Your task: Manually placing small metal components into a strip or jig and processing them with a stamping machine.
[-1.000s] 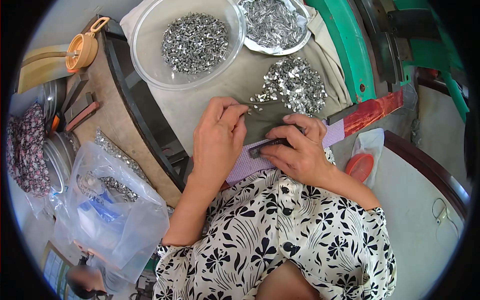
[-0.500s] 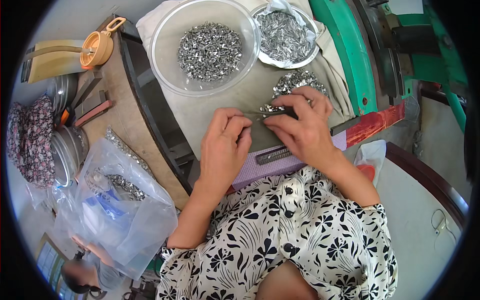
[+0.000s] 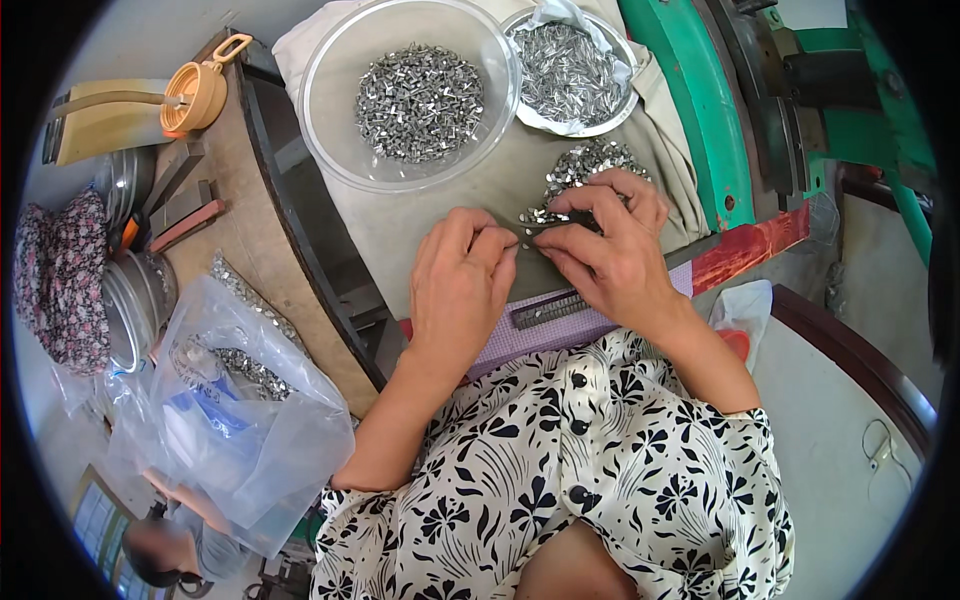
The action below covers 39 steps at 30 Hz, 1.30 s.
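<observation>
My right hand [image 3: 610, 255] lies palm down at the near edge of a loose pile of small metal pieces [image 3: 590, 165], its fingers curled together over the pile's edge; whether they actually pinch a piece I cannot tell, since the fingertips cover that spot. My left hand [image 3: 460, 285] rests just to the left of it on the beige cloth [image 3: 450, 215], fingers bent and drawn together, tips almost touching the right hand's; I cannot see anything held in it. Just near of both hands, on a strip of purple cloth [image 3: 560, 325], lies a narrow dark bar [image 3: 550, 310] with small metal pieces set in a row. Farther away on the beige cloth stands a clear bowl [image 3: 330, 130] full of small metal pieces, and to its right a white bowl [image 3: 560, 125] lined with plastic, holding more. On the left, near me, sits a clear plastic bag [image 3: 250, 420], and far left a tan cup [image 3: 195, 95].
</observation>
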Tool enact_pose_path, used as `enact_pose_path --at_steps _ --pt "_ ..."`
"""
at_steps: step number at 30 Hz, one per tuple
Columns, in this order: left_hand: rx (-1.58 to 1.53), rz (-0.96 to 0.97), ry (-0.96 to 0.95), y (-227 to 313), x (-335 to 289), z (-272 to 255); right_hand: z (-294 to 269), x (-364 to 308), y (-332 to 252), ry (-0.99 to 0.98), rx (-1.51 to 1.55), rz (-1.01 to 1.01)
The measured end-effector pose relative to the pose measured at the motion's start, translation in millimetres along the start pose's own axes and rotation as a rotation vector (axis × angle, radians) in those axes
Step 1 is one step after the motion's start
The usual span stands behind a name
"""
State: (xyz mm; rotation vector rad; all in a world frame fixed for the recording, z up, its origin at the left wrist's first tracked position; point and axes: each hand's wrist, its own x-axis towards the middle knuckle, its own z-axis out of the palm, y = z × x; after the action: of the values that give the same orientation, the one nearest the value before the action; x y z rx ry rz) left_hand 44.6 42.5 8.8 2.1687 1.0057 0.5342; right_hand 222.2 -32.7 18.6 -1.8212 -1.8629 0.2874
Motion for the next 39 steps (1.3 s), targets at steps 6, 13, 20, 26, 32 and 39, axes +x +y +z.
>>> enact_pose_path --at_steps 6,13,20,26,32,39 --pt "0.09 0.044 0.004 -1.1 -5.1 -3.7 0.2 10.8 -0.4 -0.067 -0.05 -0.144" --pt "0.083 0.014 -0.018 1.1 -1.7 -3.9 -3.7 2.4 -3.1 -0.062 -0.015 -0.057" --pt "0.022 0.024 -0.009 -2.9 -5.3 -3.5 -3.9 -45.6 -6.9 -0.079 0.104 -0.044" --pt "-0.006 0.007 0.0 -3.0 -8.4 0.0 -5.3 -50.1 -10.8 -0.063 0.04 -0.084" --pt "-0.023 0.025 0.047 -4.3 -12.4 1.4 3.2 -45.9 -16.0 -0.03 -0.02 -0.179" --pt "-0.056 0.019 0.036 5.0 -38.9 -12.7 -5.4 -39.6 -11.8 -0.02 0.048 -0.021"
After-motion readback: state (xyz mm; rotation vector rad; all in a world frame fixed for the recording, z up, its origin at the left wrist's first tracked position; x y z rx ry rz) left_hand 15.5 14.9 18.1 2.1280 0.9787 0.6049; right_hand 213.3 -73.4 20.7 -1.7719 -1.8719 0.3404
